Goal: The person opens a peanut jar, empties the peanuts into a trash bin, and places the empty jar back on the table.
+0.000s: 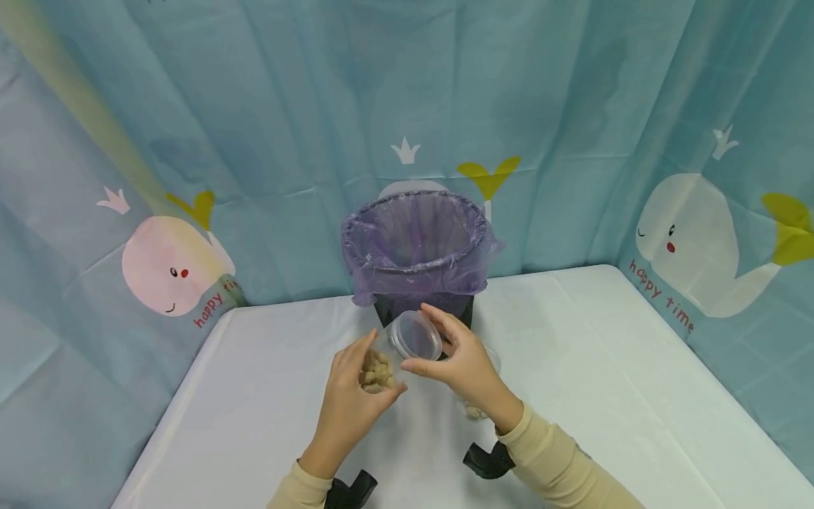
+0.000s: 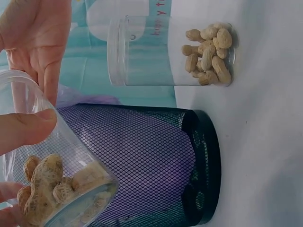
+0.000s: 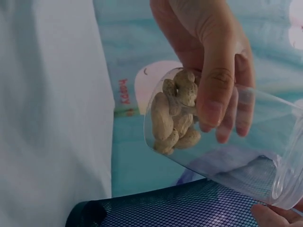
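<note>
Holds a clear jar (image 2: 71,146) aslant above the surface (image 1: 591,367), before the bin (image 1: 397,304), with left hand (image 1: 352,389) curled round the peanuts' (image 1: 378,371) end and right hand (image 1: 461,353) gripping the opposite end, probably for steadiness.

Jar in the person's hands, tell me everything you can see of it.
The jar is transparent, looks plastic, with a cylindrical body and ringed top end. It tilts, base lower, in front of the mesh bin, with peanuts gathered near its base. The left hand grips its body; the right hand holds its top end.
</note>
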### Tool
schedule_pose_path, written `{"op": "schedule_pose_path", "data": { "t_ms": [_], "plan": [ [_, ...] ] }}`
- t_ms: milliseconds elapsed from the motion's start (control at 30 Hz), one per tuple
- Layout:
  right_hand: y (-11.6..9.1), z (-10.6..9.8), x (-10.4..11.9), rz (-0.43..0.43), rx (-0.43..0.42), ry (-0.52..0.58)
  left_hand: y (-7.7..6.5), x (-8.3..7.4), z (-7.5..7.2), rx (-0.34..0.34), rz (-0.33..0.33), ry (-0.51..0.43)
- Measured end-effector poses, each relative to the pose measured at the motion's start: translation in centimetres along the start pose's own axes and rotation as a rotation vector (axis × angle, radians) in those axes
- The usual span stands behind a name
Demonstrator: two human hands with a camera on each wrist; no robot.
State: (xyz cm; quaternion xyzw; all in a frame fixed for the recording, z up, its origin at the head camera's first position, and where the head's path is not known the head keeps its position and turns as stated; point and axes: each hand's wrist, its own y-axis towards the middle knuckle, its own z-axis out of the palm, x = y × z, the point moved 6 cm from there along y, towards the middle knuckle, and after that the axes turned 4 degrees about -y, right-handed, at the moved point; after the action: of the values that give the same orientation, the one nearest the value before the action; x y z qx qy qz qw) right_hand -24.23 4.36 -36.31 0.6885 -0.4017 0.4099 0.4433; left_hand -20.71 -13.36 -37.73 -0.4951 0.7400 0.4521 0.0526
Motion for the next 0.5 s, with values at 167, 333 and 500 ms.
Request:
{"op": "schedule_pose_path", "data": {
  "t_ms": [167, 333, 500],
  "plan": [
    [0.09, 0.03, 0.04, 0.016, -0.052, -0.017, 0.05, -0.11, -0.17, -0.019, 0.029, 0.018],
    [0.02, -0.02, 0.28, 0.036, -0.073, -0.037, 0.02, -0.11, -0.24, -0.015, 0.025, 0.041],
    [-0.07, 0.07, 0.25, 0.059, -0.063, -0.044, -0.12, -0.12, -0.16, -0.012, 0.036, 0.054]
  ]
}}
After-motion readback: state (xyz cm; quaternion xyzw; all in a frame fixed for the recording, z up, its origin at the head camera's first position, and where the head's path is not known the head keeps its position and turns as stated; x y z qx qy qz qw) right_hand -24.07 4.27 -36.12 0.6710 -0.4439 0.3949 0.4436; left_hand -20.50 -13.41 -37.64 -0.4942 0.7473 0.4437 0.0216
